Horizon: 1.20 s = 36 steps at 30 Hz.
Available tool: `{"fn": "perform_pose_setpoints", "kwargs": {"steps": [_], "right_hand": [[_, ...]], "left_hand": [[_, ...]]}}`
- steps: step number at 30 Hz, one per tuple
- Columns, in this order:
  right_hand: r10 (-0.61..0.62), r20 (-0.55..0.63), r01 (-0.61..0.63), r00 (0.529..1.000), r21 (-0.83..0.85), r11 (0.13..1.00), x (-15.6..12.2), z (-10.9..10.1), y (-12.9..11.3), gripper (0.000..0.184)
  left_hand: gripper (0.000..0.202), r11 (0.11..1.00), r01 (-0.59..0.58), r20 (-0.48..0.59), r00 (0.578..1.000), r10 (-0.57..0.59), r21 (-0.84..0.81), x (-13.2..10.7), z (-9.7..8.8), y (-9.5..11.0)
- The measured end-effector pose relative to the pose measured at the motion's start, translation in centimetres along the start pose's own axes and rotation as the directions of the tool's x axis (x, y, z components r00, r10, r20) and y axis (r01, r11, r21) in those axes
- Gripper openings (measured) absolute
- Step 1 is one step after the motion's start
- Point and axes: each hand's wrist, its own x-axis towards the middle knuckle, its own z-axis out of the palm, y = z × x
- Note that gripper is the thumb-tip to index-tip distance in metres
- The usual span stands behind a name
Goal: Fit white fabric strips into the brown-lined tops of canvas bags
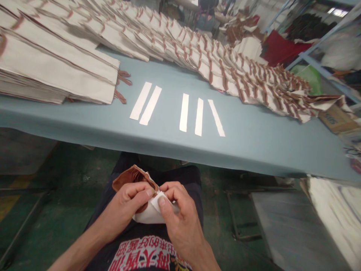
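Note:
Over my lap, my left hand (135, 199) pinches the edge of a brown and white fabric piece (124, 178). Its brown side opens out to the left, and a white part hangs below between my hands. My right hand (180, 205) grips the same piece from the right, thumb pressed on a small white strip (156, 201) at its edge. The fingertips of both hands almost meet there. Exactly how the strip sits on the fabric is hidden by my fingers.
Several white strips (184, 113) lie on the blue-grey table (254, 139) ahead. Stacked cream fabric pieces with brown ties (70, 75) stand at left; a long overlapping row of brown-trimmed pieces (208, 64) runs along the back. A cardboard box (337, 118) and a grey stand (293, 222) are at right.

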Motion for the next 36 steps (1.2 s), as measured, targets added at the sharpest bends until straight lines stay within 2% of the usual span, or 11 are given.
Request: {"fn": "perform_pose_setpoints", "kwargs": {"steps": [9, 17, 29, 36], "right_hand": [[0.056, 0.068, -0.061, 0.996, 0.063, 0.996, 0.2, 0.2, 0.2, 0.023], [0.127, 0.119, -0.131, 0.985, 0.028, 0.991, 0.3, 0.3, 0.4, 0.023], [0.195, 0.123, -0.201, 0.973, 0.031, 0.979, -0.3, 0.8, 1.5, 0.022], [0.213, 0.116, -0.216, 0.97, 0.009, 0.976, -0.7, 0.9, 2.1, 0.024]], "left_hand": [[0.046, 1.0, 0.022, -0.011, 1.0, -0.021, 0.004, -0.1, 0.1, -0.2], [0.047, 0.998, 0.064, -0.031, 0.997, -0.064, 0.017, -0.1, 0.2, -0.4], [0.054, 0.992, 0.126, -0.073, 0.989, -0.127, -0.024, -0.2, 0.4, -2.1], [0.055, 0.982, 0.165, -0.086, 0.981, -0.173, -0.093, -0.4, 1.0, -2.2]]}}
